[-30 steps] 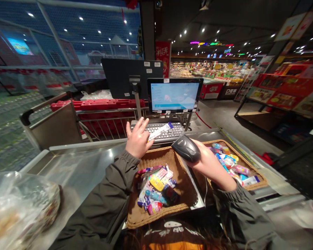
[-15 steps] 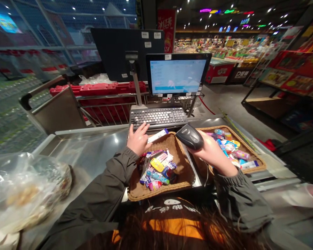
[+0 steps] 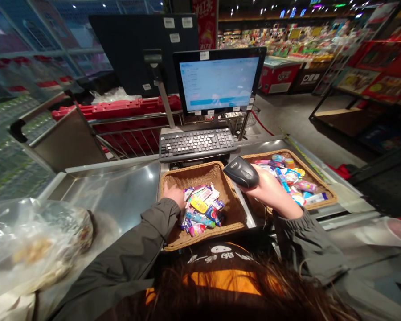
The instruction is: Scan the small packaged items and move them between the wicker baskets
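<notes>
My right hand (image 3: 267, 189) grips a black barcode scanner (image 3: 241, 171), held between two wicker baskets. My left hand (image 3: 173, 194) reaches down into the left basket (image 3: 234, 209), resting at the edge of a pile of small colourful packets (image 3: 202, 209); its fingers are mostly hidden among them, so I cannot say whether they hold anything. The right basket (image 3: 325, 189) holds several more colourful packets (image 3: 289, 176).
A keyboard (image 3: 196, 143) and a lit monitor (image 3: 218, 80) stand behind the baskets on the steel checkout counter (image 3: 120, 196). A plastic bag with food (image 3: 33, 243) lies at the near left. Red baskets (image 3: 120, 111) and shop shelves (image 3: 364, 80) lie beyond.
My left hand, which held a long white-and-blue packet near the keyboard, has come down into the left basket; the packet is out of sight. The scanner hand barely moved. The view tilted down.
</notes>
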Motion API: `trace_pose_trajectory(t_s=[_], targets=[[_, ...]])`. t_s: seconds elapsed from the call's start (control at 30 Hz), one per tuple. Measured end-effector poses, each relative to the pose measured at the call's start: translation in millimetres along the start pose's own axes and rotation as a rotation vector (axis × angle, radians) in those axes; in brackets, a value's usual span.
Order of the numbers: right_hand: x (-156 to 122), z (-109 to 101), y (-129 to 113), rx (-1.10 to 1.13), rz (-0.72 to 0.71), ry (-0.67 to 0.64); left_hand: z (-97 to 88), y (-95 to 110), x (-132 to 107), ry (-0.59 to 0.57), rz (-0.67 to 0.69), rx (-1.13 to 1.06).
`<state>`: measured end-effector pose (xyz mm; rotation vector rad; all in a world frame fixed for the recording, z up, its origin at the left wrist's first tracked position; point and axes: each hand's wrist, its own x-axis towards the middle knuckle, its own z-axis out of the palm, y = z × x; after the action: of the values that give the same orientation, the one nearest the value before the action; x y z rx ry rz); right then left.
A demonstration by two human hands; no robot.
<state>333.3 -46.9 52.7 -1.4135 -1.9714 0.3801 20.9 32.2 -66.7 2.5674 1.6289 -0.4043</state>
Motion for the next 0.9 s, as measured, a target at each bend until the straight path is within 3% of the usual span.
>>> trace_pose_trajectory(t_s=[0.17, 0.3, 0.4, 0.6, 0.73, 0.9], targets=[[-4.1, -5.7, 11.8, -0.008, 0.013, 0.034, 3.6, -3.5, 1.1, -0.094, 0.028, -0.021], [-12.2, -18.4, 22.7, -0.013, 0.057, 0.071, -20.7, 5.1, -0.1, -0.079, 0.106, -0.034], [-21.2, -37.8, 29.3, -0.031, 0.121, 0.101, -45.7, 24.0, 3.9, 0.003, 0.206, -0.072], [-42.7, -84.0, 51.0, -0.104, 0.214, 0.317, -88.2, 88.3, 32.7, 0.25, 0.465, -0.155], [-56.1, -103.2, 69.0, -0.139, 0.311, 0.408, -105.9, 145.5, 66.3, 0.28, 0.578, -0.124], [-70.1, -118.6, 88.2, -0.112, 0.354, 0.439, -105.9, 216.5, 117.6, 0.24, 0.576, -0.129]])
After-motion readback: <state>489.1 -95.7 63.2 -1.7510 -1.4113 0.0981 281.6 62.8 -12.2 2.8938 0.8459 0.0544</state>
